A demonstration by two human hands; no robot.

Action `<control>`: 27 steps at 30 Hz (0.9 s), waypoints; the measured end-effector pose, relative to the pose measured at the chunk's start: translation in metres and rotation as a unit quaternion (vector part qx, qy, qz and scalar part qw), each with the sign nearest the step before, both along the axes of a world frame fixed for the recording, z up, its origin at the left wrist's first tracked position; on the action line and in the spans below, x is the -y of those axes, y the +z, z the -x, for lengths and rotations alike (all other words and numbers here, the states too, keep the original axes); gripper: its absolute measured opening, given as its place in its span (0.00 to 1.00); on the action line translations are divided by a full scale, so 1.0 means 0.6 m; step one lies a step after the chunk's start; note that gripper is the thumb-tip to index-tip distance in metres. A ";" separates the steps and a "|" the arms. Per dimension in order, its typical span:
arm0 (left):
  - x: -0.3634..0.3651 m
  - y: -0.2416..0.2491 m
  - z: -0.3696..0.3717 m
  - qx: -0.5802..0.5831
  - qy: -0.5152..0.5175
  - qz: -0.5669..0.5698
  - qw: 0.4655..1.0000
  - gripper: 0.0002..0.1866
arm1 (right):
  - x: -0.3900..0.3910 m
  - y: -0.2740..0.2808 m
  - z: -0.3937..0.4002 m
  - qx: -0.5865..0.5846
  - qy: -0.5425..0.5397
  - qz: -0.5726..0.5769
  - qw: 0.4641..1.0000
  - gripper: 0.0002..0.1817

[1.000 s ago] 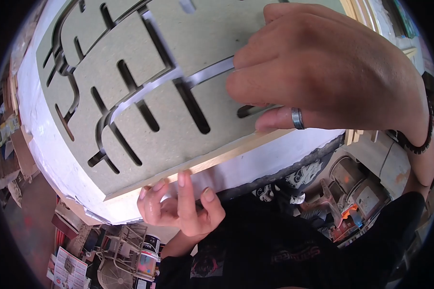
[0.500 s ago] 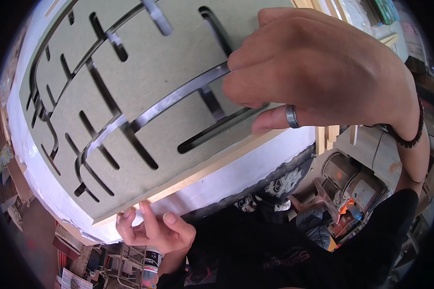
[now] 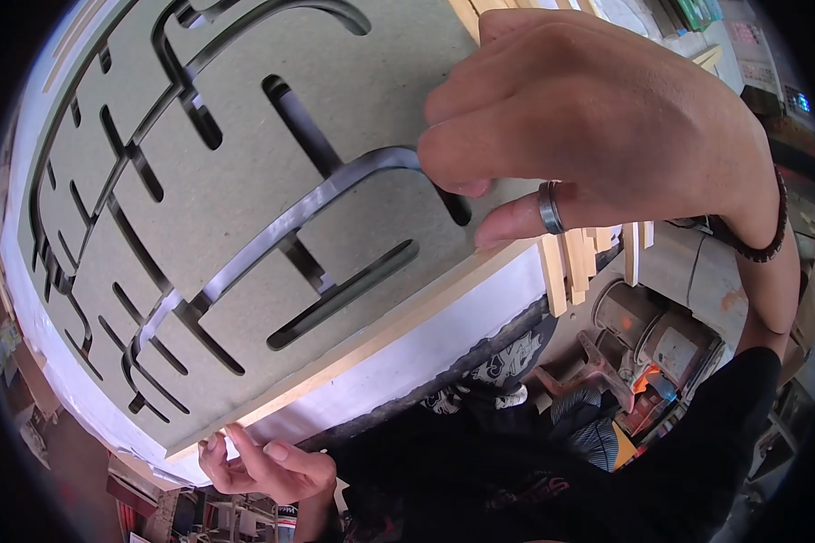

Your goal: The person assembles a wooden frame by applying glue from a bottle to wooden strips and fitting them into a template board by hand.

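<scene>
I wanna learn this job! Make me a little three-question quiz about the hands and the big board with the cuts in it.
1. Which hand wears the ring?

2. True or false: the board has no slots cut in it.

3. Which is nearest the fingertips of the left hand?
A) the bracelet
B) the wood strip
C) the ring

Key:
1. The right hand.
2. False; it has many.
3. B

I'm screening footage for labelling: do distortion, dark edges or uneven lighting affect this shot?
Head view: the flat grey-green slotted board bows along its left edge, likely lens distortion; black vignetting fills the corners. Also in the head view: the smooth white surface beneath looks bright, while the bare right hand is darkly shaded.
</scene>
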State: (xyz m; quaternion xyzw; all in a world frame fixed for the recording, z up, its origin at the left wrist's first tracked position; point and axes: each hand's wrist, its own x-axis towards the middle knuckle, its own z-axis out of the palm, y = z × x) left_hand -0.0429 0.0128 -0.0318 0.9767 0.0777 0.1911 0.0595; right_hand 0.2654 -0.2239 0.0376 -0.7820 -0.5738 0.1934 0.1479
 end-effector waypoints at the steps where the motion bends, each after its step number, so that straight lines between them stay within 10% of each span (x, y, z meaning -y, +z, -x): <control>1: -0.001 -0.001 0.000 0.002 -0.003 -0.004 1.000 0.22 | 0.005 -0.001 -0.002 0.000 -0.003 0.001 1.000 0.15; 27: 0.001 0.001 0.002 -0.009 0.019 -0.025 0.999 0.23 | 0.110 0.022 -0.036 -0.036 -0.084 -0.019 0.996 0.15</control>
